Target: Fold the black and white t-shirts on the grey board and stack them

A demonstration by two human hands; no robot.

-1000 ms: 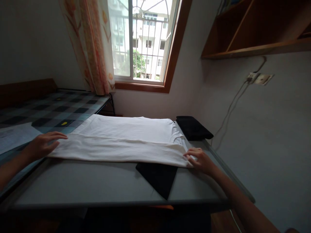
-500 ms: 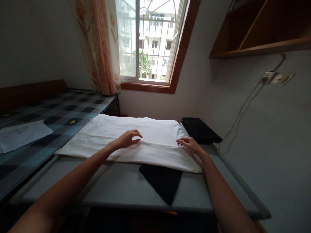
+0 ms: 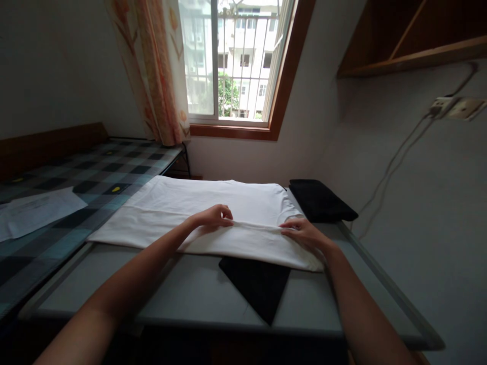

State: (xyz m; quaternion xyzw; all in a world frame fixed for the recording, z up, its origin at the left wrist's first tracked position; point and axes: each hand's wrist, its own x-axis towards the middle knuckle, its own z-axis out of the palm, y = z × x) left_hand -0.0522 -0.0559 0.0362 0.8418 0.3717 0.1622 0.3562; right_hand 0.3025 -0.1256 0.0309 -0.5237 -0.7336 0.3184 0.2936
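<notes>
A white garment, which looks like a T-shirt point(image 3: 251, 200), lies spread on the grey table with its near part folded over in a long strip. My left hand point(image 3: 216, 215) has its fingers curled and pinches the fold's edge near the middle. Farther right along that edge, my right hand point(image 3: 304, 233) grips the cloth between thumb and fingers. A black cloth point(image 3: 258, 284) sticks out from under the T-shirt as a pointed corner toward me.
A folded black cloth point(image 3: 321, 200) lies at the table's back right. The grey table point(image 3: 182, 291) adjoins a bed with a checked cover point(image 3: 95, 177) on the left, where paper sheets point(image 3: 41, 210) lie. Behind are a curtain point(image 3: 155, 76) and a window. A cable point(image 3: 395, 152) hangs along the right wall.
Both hands have come down onto the fold's edge and closed on it. The left hand has shifted slightly right. The view has turned a little.
</notes>
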